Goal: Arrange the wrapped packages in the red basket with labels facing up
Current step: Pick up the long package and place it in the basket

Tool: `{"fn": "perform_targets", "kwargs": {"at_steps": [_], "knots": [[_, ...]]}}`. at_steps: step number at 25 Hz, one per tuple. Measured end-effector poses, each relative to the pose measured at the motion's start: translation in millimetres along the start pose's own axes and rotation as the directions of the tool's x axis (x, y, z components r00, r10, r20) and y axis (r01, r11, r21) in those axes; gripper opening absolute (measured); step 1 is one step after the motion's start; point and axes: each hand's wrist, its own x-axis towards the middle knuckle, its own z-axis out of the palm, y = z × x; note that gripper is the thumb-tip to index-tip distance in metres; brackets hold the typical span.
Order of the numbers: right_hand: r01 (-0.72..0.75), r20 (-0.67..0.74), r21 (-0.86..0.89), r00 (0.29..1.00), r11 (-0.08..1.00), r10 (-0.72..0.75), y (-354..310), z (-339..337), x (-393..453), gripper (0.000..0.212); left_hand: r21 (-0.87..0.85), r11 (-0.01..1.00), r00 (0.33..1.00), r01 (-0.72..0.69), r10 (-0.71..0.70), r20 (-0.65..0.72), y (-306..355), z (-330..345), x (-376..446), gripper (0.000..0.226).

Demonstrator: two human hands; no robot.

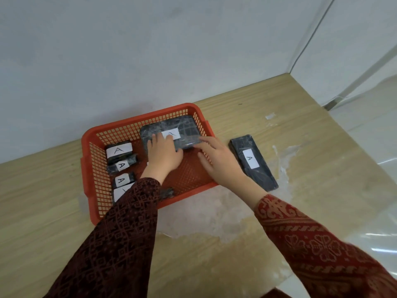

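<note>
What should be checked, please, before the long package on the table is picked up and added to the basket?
1. Large package label up: ok.
2. Large package lying flat: cannot tell.
3. Left hand and right hand free: not ok, both on the large package.
4. Small packages labels up: ok; the nearest is half hidden.
5. Long package label up: ok.
6. Room in the red basket: ok, near right bare.

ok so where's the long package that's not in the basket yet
In the head view, the long package lies label up on the table, just right of the red basket, beside the right hand.
</note>
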Motion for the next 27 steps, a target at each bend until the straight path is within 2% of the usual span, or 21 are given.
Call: {"fn": "perform_targets", "kwargs": {"at_steps": [1, 3, 5, 6, 9, 11, 13, 16, 20, 22, 24, 26, 27], "knots": [[-0.058, -0.077, 0.047, 0.995, 0.997, 0.061, 8.6, -7.3, -14.7, 0.026, -0.031, 0.999, 0.999, -0.022, 0.021, -0.036, 10.7, -3.6, 1.8, 0.052], [-0.233, -0.154, 0.114, 0.956, 0.966, 0.249, 31.8, -18.3, -47.0, 0.029, -0.070, 0.983, 0.974, -0.170, 0.157, -0.161, 42.0, -4.5, 2.9, 0.048], [-0.449, -0.150, 0.146, 0.871, 0.882, 0.468, 58.9, -22.5, -76.8, 0.041, -0.075, 0.936, 0.921, -0.343, 0.319, -0.223, 82.0, 0.5, 6.1, 0.045], [-0.563, -0.109, 0.132, 0.809, 0.816, 0.577, 71.3, -22.9, -90.2, 0.052, -0.070, 0.912, 0.901, -0.403, 0.382, -0.205, 101.8, 5.1, 8.9, 0.045], [-0.799, 0.091, 0.044, 0.601, 0.600, 0.794, 100.2, -19.8, -123.9, 0.083, -0.043, 0.899, 0.899, -0.437, 0.438, 0.031, 151.9, 32.0, 21.2, 0.058], [-0.838, 0.142, 0.052, 0.545, 0.543, 0.826, 109.3, -14.3, -134.8, 0.088, 0.009, 0.931, 0.903, -0.365, 0.352, 0.246, 167.5, 53.0, 28.3, 0.074], [-0.829, 0.125, 0.062, 0.559, 0.556, 0.820, 117.6, -12.2, -138.0, 0.080, 0.029, 0.958, 0.898, -0.286, 0.258, 0.356, 174.1, 68.5, 31.7, 0.083], [-0.793, 0.070, 0.180, 0.600, 0.582, 0.797, 129.9, -19.5, -141.0, 0.064, -0.025, 0.973, 0.930, -0.228, 0.225, 0.292, 176.9, 71.8, 32.4, 0.085], [-0.653, 0.030, 0.575, 0.619, 0.493, 0.785, 140.8, -44.4, -135.9, 0.064, -0.195, 0.954, 0.970, -0.228, 0.239, 0.040, 180.6, 48.6, 22.7, 0.069], [-0.582, 0.005, 0.658, 0.638, 0.477, 0.770, 137.9, -57.5, -122.2, 0.070, -0.222, 0.945, 0.969, -0.241, 0.221, -0.111, 179.1, 28.8, 14.8, 0.062], [-0.523, -0.003, 0.717, 0.659, 0.461, 0.752, 127.5, -66.6, -99.7, 0.070, -0.224, 0.953, 0.952, -0.204, 0.140, -0.271, 166.6, 6.5, 4.5, 0.062], [-0.486, -0.009, 0.719, 0.707, 0.496, 0.707, 116.5, -72.9, -75.7, 0.070, -0.261, 0.948, 0.900, -0.184, 0.056, -0.432, 146.2, -12.0, -10.1, 0.057], [-0.461, -0.003, 0.709, 0.754, 0.533, 0.657, 104.2, -73.2, -59.8, 0.072, -0.289, 0.942, 0.865, -0.170, 0.002, -0.502, 127.7, -22.6, -21.1, 0.053]]}}
